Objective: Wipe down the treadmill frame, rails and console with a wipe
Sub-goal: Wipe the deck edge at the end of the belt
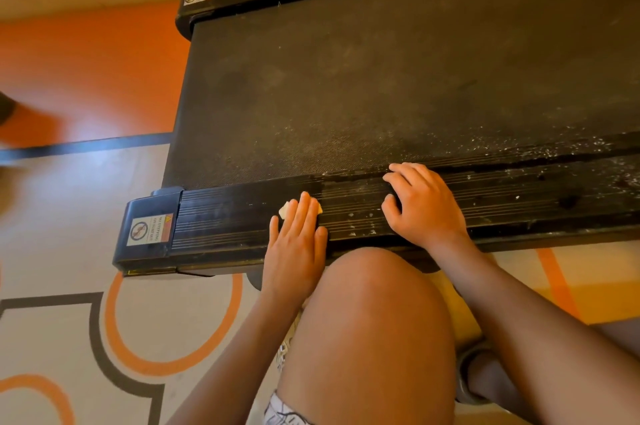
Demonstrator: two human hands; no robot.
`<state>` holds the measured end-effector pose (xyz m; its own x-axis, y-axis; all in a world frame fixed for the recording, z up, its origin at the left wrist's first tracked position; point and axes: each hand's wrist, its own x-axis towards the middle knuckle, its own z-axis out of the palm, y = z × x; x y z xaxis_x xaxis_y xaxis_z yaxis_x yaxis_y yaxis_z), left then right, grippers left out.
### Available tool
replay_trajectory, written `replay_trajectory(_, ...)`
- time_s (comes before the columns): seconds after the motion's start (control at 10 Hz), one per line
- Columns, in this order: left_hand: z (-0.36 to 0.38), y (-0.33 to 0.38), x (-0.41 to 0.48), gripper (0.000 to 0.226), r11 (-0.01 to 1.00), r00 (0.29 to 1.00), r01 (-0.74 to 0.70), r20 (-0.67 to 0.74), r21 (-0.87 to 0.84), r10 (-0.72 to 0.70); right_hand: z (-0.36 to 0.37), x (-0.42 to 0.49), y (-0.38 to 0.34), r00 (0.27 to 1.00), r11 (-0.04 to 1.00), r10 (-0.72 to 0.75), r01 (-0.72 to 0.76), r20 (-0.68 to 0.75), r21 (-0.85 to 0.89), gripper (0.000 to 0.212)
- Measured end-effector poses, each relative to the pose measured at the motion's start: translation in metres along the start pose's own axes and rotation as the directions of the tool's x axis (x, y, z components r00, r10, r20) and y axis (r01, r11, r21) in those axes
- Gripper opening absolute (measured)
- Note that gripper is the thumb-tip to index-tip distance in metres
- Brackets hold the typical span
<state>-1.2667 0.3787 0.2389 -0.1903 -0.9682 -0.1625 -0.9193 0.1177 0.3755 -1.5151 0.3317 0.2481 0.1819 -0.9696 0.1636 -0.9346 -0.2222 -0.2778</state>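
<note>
Head view, L hand (296, 246) flat, straight fingers pressed wipe (285, 209) onto near side rail (239, 216), R hand (422, 208) rested on rail, fingers loosely bent, gripped nothing

The floor (62, 216) is orange and pale, with a black line and big orange rings on it. A long black treadmill (346, 78) sits flat on the floor. A grey shoe (474, 376) stands on the floor near the treadmill's close side.
</note>
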Motion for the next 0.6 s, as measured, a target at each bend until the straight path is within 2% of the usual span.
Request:
replay_trajectory(0.1,0.003,-0.007,-0.03,0.061,0.998,0.999,-0.009,0.033,-0.061,0.011,0.001,0.0,0.0,1.0,1.0,-0.001,0.001,-0.001,0.001,0.043)
replay_trajectory(0.4,-0.005,0.007,0.066,0.06,1.0,0.999,0.0,-0.036,0.028,0.001,0.003,0.0,0.002,1.0,1.0,-0.007,0.007,-0.006,-0.007,0.042)
replay_trajectory(0.6,0.003,-0.007,0.006,0.061,0.996,0.997,-0.075,0.017,-0.046,0.076,0.002,0.0,0.002,1.0,1.0,-0.005,0.006,-0.014,0.011,0.042)
